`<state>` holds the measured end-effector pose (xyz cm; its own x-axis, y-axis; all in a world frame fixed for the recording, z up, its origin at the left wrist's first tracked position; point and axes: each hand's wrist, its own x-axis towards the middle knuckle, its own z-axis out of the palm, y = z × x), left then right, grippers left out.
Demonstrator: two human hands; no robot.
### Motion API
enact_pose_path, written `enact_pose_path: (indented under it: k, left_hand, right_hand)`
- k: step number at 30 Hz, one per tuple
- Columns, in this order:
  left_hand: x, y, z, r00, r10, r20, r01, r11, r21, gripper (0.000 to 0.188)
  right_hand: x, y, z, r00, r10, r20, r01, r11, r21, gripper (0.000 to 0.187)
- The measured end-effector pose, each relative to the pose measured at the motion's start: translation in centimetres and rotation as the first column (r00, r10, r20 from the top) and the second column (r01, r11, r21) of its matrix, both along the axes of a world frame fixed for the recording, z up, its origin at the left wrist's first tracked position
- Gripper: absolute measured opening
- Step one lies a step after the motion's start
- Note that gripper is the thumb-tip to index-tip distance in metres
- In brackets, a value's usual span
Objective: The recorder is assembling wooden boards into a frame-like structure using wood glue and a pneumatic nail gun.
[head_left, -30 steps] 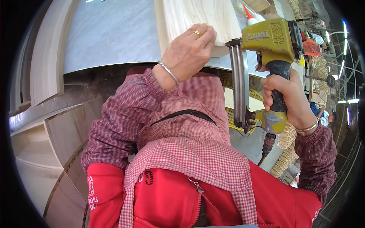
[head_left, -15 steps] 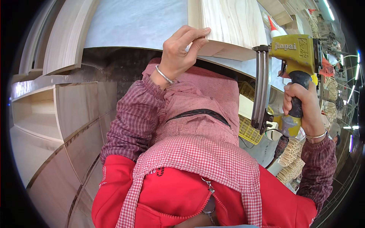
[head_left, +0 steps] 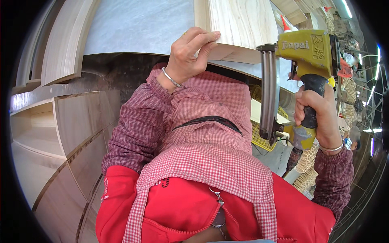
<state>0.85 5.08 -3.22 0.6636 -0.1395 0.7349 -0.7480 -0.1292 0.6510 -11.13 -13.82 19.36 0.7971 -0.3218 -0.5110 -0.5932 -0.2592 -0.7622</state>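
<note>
Now, right hand [head_left: 319,106]: clenched round the nail gun's [head_left: 304,52] handle [head_left: 314,84], right of the frame's centre.
Left hand [head_left: 189,52]: my fingertips [head_left: 216,35] meet the wooden piece's [head_left: 243,24] near left corner, upper centre; whether they pinch, I cannot tell.
Gun's nose [head_left: 266,47]: further left across the wood's right end than half a second ago.

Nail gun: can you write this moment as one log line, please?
right hand: grips yellow nail gun | left hand: at near edge of wood piece | grey table: under wood piece
</note>
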Motion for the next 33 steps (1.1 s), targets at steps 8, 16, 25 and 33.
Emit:
enact_pose_path:
  k: [8, 16, 25, 33]
  left_hand:
    - [0.8, -1.2, -0.2, 0.997, 0.019, 0.076, -0.013, 0.997, -0.069, 0.026]
    - [0.9, -1.2, -0.5, 0.997, 0.011, 0.081, -0.004, 0.997, -0.083, 0.026]
    - [0.6, -0.7, 0.3, 1.0, -0.017, 0.018, 0.017, 1.0, -0.017, 0.021]
    - [0.6, -0.9, 0.3, 1.0, -0.02, 0.016, 0.02, 1.0, -0.019, 0.02]
  right_hand:
    - [1.0, 0.7, 0.2, 0.998, 0.063, -0.017, -0.063, 0.998, 0.03, 0.009]
    - [1.3, 0.8, 0.1, 0.996, 0.074, -0.041, -0.073, 0.997, 0.023, 0.009]
    - [2.0, 1.6, 0.5, 0.99, 0.124, -0.074, -0.128, 0.991, -0.049, 0.016]
    - [1.4, 1.2, 0.3, 0.99, 0.121, -0.071, -0.124, 0.992, -0.033, 0.016]
